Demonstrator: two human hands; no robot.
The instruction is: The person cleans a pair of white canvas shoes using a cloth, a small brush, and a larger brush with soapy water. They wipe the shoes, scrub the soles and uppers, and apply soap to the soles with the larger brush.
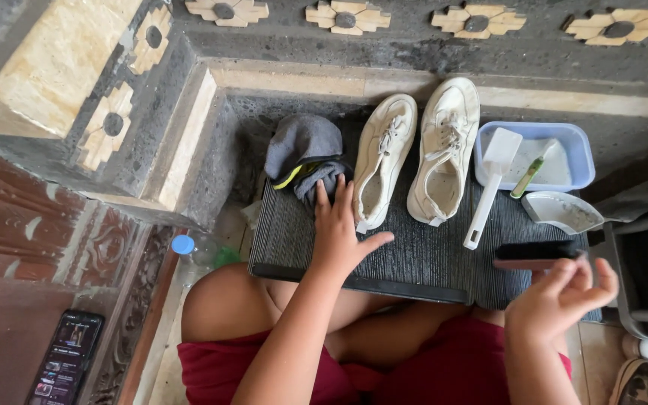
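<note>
I see the left hand flat and open beside the grey cloth, right hand gripping the dark brush; both white shoes untouched on the mat, cleaning hardly begun

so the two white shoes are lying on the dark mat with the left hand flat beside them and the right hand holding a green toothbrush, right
Not quite. The head view shows the right hand holding a dark brush; the green toothbrush lies in the blue tub. The white shoes do lie on the dark mat, the left hand flat beside them.
</note>
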